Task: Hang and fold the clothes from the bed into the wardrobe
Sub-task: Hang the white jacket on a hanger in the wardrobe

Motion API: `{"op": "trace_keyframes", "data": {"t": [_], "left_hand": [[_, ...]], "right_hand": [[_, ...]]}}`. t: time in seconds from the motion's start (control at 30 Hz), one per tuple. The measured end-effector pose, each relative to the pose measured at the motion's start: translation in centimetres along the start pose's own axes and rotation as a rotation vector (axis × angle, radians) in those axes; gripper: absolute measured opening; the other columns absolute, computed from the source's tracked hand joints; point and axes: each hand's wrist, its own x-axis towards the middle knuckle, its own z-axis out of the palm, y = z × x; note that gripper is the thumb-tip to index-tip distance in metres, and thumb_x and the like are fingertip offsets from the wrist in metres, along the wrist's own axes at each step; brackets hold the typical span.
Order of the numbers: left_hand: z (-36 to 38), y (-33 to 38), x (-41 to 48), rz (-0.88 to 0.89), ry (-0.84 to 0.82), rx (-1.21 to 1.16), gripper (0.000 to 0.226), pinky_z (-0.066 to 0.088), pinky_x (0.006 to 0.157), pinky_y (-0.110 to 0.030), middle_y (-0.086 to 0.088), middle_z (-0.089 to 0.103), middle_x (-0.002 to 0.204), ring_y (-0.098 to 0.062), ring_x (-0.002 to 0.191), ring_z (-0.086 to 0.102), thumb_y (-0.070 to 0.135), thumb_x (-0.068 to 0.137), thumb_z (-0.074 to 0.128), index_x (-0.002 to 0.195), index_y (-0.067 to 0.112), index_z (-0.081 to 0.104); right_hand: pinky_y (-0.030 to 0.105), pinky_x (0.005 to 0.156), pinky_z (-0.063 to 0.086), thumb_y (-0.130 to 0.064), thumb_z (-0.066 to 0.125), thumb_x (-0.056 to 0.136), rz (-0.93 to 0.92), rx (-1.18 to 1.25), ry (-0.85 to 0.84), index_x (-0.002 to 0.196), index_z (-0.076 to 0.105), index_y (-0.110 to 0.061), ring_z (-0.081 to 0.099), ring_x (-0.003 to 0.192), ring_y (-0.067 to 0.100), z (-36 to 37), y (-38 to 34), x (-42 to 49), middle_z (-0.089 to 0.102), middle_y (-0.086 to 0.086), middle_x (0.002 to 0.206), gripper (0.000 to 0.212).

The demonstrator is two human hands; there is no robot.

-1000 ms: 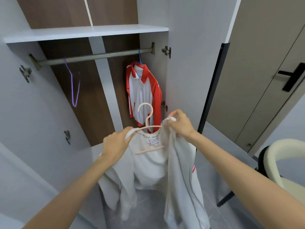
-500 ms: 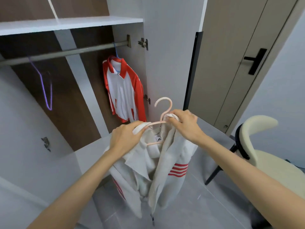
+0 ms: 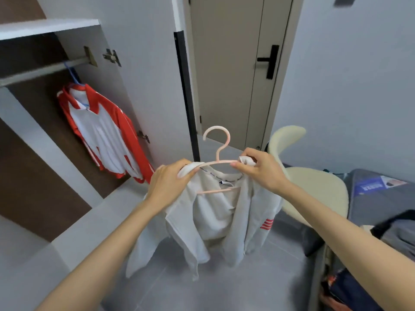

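Left hand (image 3: 167, 184) grips the left shoulder of a white jacket (image 3: 215, 212) on a pink hanger (image 3: 219, 153); right hand (image 3: 261, 168) pinches the right shoulder and hanger arm. The jacket hangs at frame centre, above the floor. At 10 o'clock, a red-and-white shirt (image 3: 105, 131) hangs on the wardrobe rail (image 3: 42, 71). Bed (image 3: 377, 198) at 3 o'clock.

A closed taupe door (image 3: 226, 70) with a black handle (image 3: 270, 61) occupied the upper centre. A cream chair (image 3: 314, 187) stood at right, above grey floor tiles (image 3: 258, 288).
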Motion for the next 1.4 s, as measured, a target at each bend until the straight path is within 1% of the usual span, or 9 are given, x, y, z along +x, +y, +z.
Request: {"op": "trace_keyframes", "data": {"t": [0.2, 0.33, 0.47, 0.67, 0.73, 0.83, 1.03, 1.23, 1.4], "left_hand": [[5.7, 7.2, 3.1, 0.259, -0.053, 0.021, 0.024, 0.034, 0.08, -0.033, 0.005, 0.062, 0.096, -0.021, 0.092, 0.054, 0.038, 0.096, 0.052, 0.108, 0.029, 0.071], [9.9, 13.4, 4.9, 0.347, -0.039, 0.07, 0.024, 0.032, 0.065, -0.032, -0.002, 0.042, 0.085, -0.021, 0.081, 0.043, 0.034, 0.096, 0.053, 0.107, 0.024, 0.071], [14.0, 19.6, 6.3, 0.327, -0.12, -0.076, 0.024, 0.038, 0.067, -0.034, 0.001, 0.053, 0.083, -0.021, 0.081, 0.055, 0.034, 0.098, 0.051, 0.112, 0.029, 0.07], [21.3, 29.3, 8.4, 0.232, -0.195, -0.428, 0.022, 0.034, 0.059, -0.011, 0.016, 0.063, 0.071, -0.007, 0.067, 0.052, 0.027, 0.096, 0.053, 0.085, 0.029, 0.072], [23.4, 31.2, 9.6, 0.295, -0.263, -0.477, 0.017, 0.038, 0.064, -0.014, 0.017, 0.066, 0.077, -0.005, 0.07, 0.053, 0.025, 0.094, 0.057, 0.088, 0.027, 0.072], [26.5, 32.4, 11.8, 0.362, -0.351, -0.473, 0.022, 0.047, 0.075, -0.02, 0.009, 0.069, 0.093, -0.004, 0.08, 0.058, 0.022, 0.084, 0.071, 0.106, 0.023, 0.072], [33.0, 32.3, 16.8, 0.372, -0.45, -0.457, 0.045, 0.043, 0.078, -0.011, -0.008, 0.062, 0.09, -0.013, 0.08, 0.057, 0.013, 0.075, 0.08, 0.118, 0.015, 0.066], [40.3, 32.6, 24.7, 0.368, -0.498, -0.411, 0.036, 0.045, 0.084, -0.031, -0.009, 0.058, 0.086, -0.022, 0.084, 0.057, 0.012, 0.08, 0.075, 0.115, 0.012, 0.067], [46.2, 32.6, 31.3, 0.367, -0.523, -0.351, 0.032, 0.034, 0.075, -0.016, -0.005, 0.053, 0.087, -0.017, 0.085, 0.051, 0.019, 0.086, 0.07, 0.117, 0.016, 0.066]], "right_hand": [[0.031, 0.054, 0.032, -0.062, 0.065, 0.078, 0.201, -0.062, 0.187, 0.069, 0.054, -0.021, 0.042, 0.055, 0.008, -7.6, 5.6, -3.6, 0.051, -0.008, 0.057, 0.043], [0.03, 0.054, 0.032, -0.06, 0.065, 0.079, 0.274, -0.073, 0.288, 0.069, 0.054, -0.016, 0.042, 0.055, 0.008, -12.8, 9.4, -6.0, 0.054, -0.003, 0.061, 0.046], [0.027, 0.053, 0.034, -0.066, 0.062, 0.077, 0.38, -0.147, 0.399, 0.07, 0.057, -0.025, 0.051, 0.062, 0.004, -17.5, 12.8, -8.2, 0.059, -0.011, 0.065, 0.042], [0.027, 0.056, 0.032, -0.071, 0.06, 0.074, 0.55, -0.187, 0.507, 0.071, 0.057, -0.029, 0.053, 0.065, 0.003, -22.8, 17.0, -10.7, 0.059, -0.019, 0.066, 0.042], [0.027, 0.055, 0.029, -0.07, 0.06, 0.073, 0.593, -0.164, 0.541, 0.071, 0.058, -0.029, 0.052, 0.063, 0.002, -24.2, 18.4, -10.9, 0.058, -0.02, 0.067, 0.041], [0.027, 0.055, 0.03, -0.073, 0.061, 0.069, 0.643, -0.133, 0.574, 0.074, 0.061, -0.027, 0.052, 0.062, 0.001, -25.9, 20.8, -10.6, 0.06, -0.016, 0.067, 0.046], [0.027, 0.053, 0.03, -0.072, 0.064, 0.069, 0.702, -0.105, 0.597, 0.072, 0.06, -0.024, 0.048, 0.057, 0.001, -27.9, 27.3, -7.0, 0.057, -0.014, 0.063, 0.048], [0.024, 0.052, 0.029, -0.064, 0.07, 0.072, 0.753, -0.058, 0.562, 0.067, 0.059, -0.025, 0.046, 0.054, 0.002, -29.3, 35.6, -0.3, 0.054, -0.014, 0.057, 0.041], [0.025, 0.055, 0.032, -0.058, 0.074, 0.072, 0.796, 0.002, 0.519, 0.064, 0.058, -0.028, 0.045, 0.056, 0.004, -30.8, 42.1, 5.7, 0.055, -0.011, 0.06, 0.035]]}}
